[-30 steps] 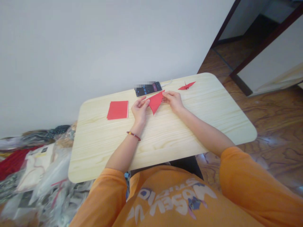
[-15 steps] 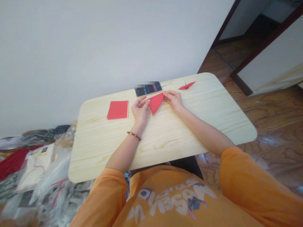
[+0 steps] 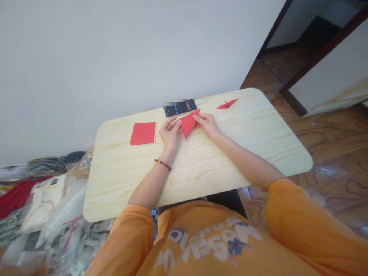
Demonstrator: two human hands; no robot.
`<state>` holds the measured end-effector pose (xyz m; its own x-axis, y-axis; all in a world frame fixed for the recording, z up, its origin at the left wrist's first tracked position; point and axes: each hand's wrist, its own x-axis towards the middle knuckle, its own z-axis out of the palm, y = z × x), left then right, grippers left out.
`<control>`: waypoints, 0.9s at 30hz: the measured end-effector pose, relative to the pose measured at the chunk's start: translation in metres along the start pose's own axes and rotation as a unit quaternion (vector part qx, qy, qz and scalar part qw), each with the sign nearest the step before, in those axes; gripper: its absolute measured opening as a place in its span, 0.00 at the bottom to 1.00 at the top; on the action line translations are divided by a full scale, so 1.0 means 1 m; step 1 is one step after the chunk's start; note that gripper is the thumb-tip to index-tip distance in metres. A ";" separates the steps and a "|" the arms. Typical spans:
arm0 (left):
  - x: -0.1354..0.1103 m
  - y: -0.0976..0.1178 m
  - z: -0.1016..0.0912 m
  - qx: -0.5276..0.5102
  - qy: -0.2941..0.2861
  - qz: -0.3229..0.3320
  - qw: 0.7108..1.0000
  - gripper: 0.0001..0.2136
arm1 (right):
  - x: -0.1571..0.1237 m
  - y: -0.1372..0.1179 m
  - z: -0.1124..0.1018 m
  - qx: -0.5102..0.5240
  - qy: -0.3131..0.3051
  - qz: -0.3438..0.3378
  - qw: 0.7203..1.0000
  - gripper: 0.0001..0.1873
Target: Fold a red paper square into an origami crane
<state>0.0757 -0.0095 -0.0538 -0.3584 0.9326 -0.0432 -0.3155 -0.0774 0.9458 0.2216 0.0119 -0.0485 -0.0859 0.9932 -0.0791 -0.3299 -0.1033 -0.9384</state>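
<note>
A red sheet of origami paper [image 3: 188,124], folded to a triangle with one point toward me, is held up between both hands just above the table. My left hand [image 3: 169,132] pinches its left corner between thumb and fingers. On the opposite side, my right hand [image 3: 206,123] grips the right edge with the thumb on top, a little below the upper right corner. The fingers behind the paper are partly hidden. Left of my left hand lies a stack of square red paper [image 3: 143,133]. A folded red paper crane [image 3: 227,104] rests beyond my right hand.
The pale wooden table [image 3: 126,184] has rounded corners and stands against a white wall [image 3: 115,50]. Behind the hands lies a phone [image 3: 181,108] with a white cable. Bags and clothes [image 3: 57,207] are piled on the floor at the left; a doorway is at the right.
My right hand has slid from the upper right corner down and inward along the paper's edge, so the corner now shows. My left hand stays in place.
</note>
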 end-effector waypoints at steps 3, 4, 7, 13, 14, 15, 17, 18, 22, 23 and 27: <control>0.000 -0.001 0.000 -0.016 -0.004 0.000 1.000 0.21 | -0.001 -0.002 0.001 -0.064 0.019 -0.016 0.998 0.25; 0.000 -0.001 0.000 -0.021 -0.006 0.000 1.000 0.21 | -0.001 -0.003 0.000 -0.087 0.024 -0.023 0.996 0.26; 0.000 -0.002 0.001 -0.029 -0.007 0.000 1.000 0.21 | -0.001 -0.005 -0.001 -0.141 0.033 -0.032 0.989 0.28; 0.001 -0.005 0.003 -0.051 0.010 0.002 0.999 0.20 | -0.002 0.001 0.000 -0.142 0.008 -0.039 0.989 0.27; 0.002 -0.005 0.003 -0.056 0.012 0.004 0.998 0.20 | -0.003 0.002 0.001 -0.137 -0.004 -0.036 0.990 0.27; 0.002 -0.006 0.003 -0.060 0.014 0.005 0.998 0.20 | -0.003 0.003 0.002 -0.138 -0.013 -0.032 0.990 0.27; 0.003 -0.006 0.003 -0.065 0.019 0.007 0.998 0.20 | -0.005 0.002 0.003 -0.151 -0.020 -0.026 0.988 0.28; 0.003 -0.006 0.003 -0.065 0.021 0.007 0.998 0.19 | -0.005 0.000 0.004 -0.160 -0.018 -0.026 0.987 0.28; 0.003 -0.005 0.003 -0.052 0.022 -0.003 0.998 0.18 | -0.007 -0.005 0.004 -0.183 -0.006 -0.028 0.983 0.29; 0.003 -0.005 0.003 -0.049 0.022 -0.005 0.999 0.18 | -0.007 -0.005 0.004 -0.185 -0.009 -0.028 0.982 0.29; 0.003 -0.005 0.004 -0.056 0.027 -0.001 0.998 0.18 | -0.007 -0.003 0.004 -0.149 -0.034 -0.013 0.988 0.28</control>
<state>0.0794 -0.0051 -0.0575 -0.4036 0.9127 -0.0642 -0.4112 -0.1183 0.9038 0.2191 0.0045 -0.0437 -0.1477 0.9882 -0.0396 -0.0422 -0.0463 -0.9980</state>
